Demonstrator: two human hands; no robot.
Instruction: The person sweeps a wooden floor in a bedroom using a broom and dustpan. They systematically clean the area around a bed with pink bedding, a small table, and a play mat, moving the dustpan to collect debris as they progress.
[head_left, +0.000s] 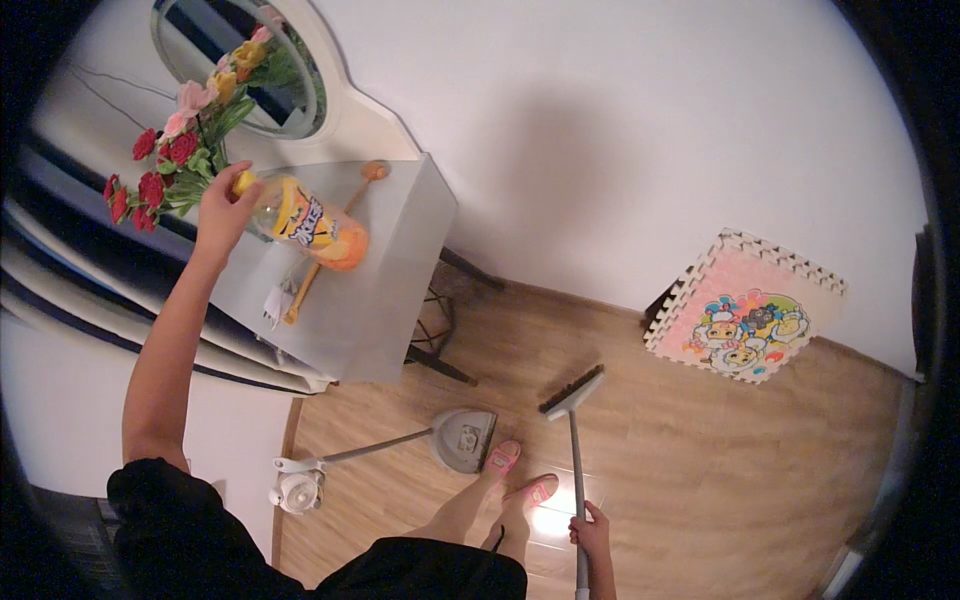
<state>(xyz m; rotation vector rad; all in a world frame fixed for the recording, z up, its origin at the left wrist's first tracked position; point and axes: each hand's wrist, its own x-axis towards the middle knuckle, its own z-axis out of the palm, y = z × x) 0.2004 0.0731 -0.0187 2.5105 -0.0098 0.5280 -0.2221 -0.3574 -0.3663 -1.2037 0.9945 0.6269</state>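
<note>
Yellow-capped bottle (305, 222) with orange contents sits tilted in our view at the grey dressing table (400, 215), across a wooden stick (304, 290) and beside artificial flowers (165, 175); we can't tell if its base touches the top. We see the left hand (230, 203) curled round its cap end, thumb and fingers nearly closed, while the right hand (592, 533) wraps the grey broom (576, 450) handle. We note the dustpan (462, 445) near the feet (516, 480), foam mats (745, 310) against the wall (680, 130).
</note>
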